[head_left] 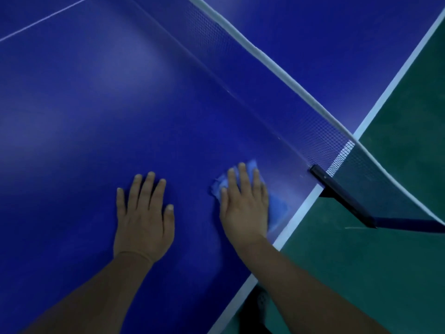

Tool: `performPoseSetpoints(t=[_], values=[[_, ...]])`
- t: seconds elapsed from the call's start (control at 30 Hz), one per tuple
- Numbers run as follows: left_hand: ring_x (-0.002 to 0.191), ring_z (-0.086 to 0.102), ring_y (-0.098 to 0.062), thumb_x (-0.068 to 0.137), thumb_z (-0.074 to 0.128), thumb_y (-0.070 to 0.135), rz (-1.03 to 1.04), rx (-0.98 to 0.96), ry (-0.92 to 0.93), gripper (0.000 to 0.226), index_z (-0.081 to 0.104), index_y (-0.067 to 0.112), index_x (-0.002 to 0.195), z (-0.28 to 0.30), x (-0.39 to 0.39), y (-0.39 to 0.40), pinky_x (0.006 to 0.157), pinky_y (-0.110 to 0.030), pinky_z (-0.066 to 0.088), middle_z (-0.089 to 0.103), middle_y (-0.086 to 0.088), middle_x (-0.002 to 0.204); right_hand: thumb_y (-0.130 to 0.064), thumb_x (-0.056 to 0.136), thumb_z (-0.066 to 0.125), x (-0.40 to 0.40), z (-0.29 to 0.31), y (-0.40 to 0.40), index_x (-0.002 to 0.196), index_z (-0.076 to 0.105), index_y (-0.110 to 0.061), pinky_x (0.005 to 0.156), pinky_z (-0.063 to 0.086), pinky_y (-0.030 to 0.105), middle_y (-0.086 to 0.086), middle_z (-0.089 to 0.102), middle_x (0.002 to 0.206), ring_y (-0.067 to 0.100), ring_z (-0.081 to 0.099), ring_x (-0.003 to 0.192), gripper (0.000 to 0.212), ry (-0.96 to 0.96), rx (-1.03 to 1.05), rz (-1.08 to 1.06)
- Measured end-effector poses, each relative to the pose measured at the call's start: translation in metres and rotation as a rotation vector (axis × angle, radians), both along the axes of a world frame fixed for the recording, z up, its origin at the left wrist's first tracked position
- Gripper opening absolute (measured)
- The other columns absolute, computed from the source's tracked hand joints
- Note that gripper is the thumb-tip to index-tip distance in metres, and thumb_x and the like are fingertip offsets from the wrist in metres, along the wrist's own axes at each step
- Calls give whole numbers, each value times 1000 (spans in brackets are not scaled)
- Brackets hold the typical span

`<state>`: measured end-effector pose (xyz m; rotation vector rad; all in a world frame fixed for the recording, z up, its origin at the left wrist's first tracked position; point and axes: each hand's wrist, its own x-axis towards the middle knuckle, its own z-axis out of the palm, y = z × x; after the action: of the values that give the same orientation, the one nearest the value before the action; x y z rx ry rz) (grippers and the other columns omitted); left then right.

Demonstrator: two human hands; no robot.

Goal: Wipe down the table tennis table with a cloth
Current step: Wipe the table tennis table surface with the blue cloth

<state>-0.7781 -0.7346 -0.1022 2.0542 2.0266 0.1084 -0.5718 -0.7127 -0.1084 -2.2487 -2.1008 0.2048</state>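
The blue table tennis table [96, 116] fills most of the view. My right hand [244, 204] lies flat on a light blue cloth [277, 208], pressing it onto the tabletop close to the white side edge and just short of the net. The cloth sticks out around my fingers and to the right of my palm. My left hand [144, 218] rests flat on the bare tabletop to the left of it, fingers spread, holding nothing.
The net [301, 112] with its white top band runs diagonally from the top centre to the right. Its dark post clamp [337, 194] juts out over the table's side edge. Green floor [385, 261] lies beyond the white edge line [298, 213].
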Motion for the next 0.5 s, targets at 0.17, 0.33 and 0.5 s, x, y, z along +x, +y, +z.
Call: performPoseSetpoints(t=[0.17,0.33,0.5], values=[[151,13,-28,99,22,40,-3,6,-1,61,41,8,148,-2,0,0,121,-58,5,28,-11,160,-39,105,28,32,-1,-14,148,46,-16,113,35,48,5,39,156,31,31,146,52,-27,1,-22],[152,12,-29,98,22,40,-5,-21,17,62,40,8,148,-2,0,-1,120,-60,7,26,-13,160,-38,105,26,33,4,-25,148,44,-13,118,28,47,8,35,158,33,28,147,53,-70,-28,-36],[151,12,-30,98,22,40,-14,-29,42,62,39,8,148,-1,1,0,119,-62,9,25,-13,161,-42,106,18,-47,-1,90,155,27,-19,122,10,45,3,16,166,29,7,153,56,159,-20,69]])
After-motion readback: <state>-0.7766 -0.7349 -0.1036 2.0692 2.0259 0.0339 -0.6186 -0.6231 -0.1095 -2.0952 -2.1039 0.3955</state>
